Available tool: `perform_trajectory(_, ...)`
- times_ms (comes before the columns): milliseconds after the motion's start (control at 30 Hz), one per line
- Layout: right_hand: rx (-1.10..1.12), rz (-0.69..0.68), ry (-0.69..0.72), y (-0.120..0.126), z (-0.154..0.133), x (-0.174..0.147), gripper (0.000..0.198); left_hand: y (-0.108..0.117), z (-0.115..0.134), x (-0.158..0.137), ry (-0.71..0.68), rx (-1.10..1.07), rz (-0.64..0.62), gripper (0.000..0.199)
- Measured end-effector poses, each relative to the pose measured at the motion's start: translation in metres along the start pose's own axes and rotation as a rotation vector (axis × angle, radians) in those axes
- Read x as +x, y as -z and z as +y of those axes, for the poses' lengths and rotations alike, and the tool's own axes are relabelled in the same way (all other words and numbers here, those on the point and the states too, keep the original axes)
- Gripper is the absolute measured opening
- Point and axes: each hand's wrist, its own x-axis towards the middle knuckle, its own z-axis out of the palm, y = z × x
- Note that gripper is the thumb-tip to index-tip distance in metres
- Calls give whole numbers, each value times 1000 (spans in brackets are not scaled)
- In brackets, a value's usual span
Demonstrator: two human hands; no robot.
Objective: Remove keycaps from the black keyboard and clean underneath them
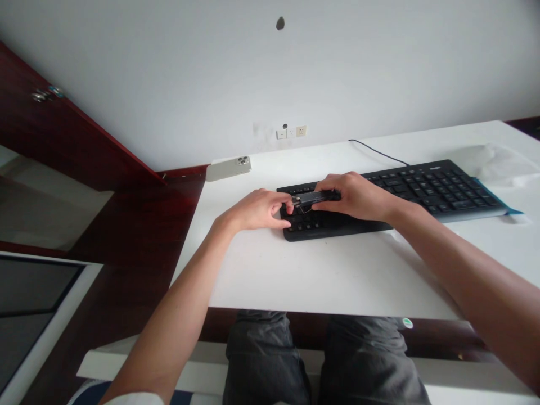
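Note:
A black keyboard (426,188) lies slantwise on the white table. My right hand (352,194) is closed around a slim dark tool with a metal tip (314,198), held over the keyboard's left part. The tool's tip points left, and its exact kind is hard to make out. At the keyboard's left end rests my left hand (257,209), thumb apart from the bent fingers. Its thumb lies by the front left keys, while the index finger is close to the tool's tip. Whether that finger touches the tip I cannot tell. My hands cover some of the keys.
A phone (230,168) lies face down at the table's back left corner. The keyboard's cable (379,152) runs toward the back edge. Crumpled clear plastic (504,163) sits at the right. Wall sockets (291,133) are behind the table (329,281); a dark red door (80,129) stands left.

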Motion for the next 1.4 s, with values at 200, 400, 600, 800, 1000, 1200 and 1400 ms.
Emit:
perform_trajectory(200,53,-65,49,-6,-7,1,24,-2,-3,0,-19,-3,19,20)
perform_trajectory(400,119,-19,105,-13,-14,3,17,-2,-5,0,-12,10,38,22)
perform_trajectory(600,157,92,226,-28,-25,1,17,5,-13,-3,39,-34,42,19)
perform_trajectory(800,150,133,339,-44,-33,-1,21,9,-17,-5,69,-105,67,17)
perform_trajectory(1000,83,185,354,-52,-30,-2,17,6,-15,-4,64,-95,55,20)
perform_trajectory(1200,71,157,350,-59,-28,-4,18,8,-16,-6,7,-149,-4,21)
perform_trajectory(1400,-48,143,433,-59,-29,-3,21,8,-19,-5,-33,-190,-82,19)
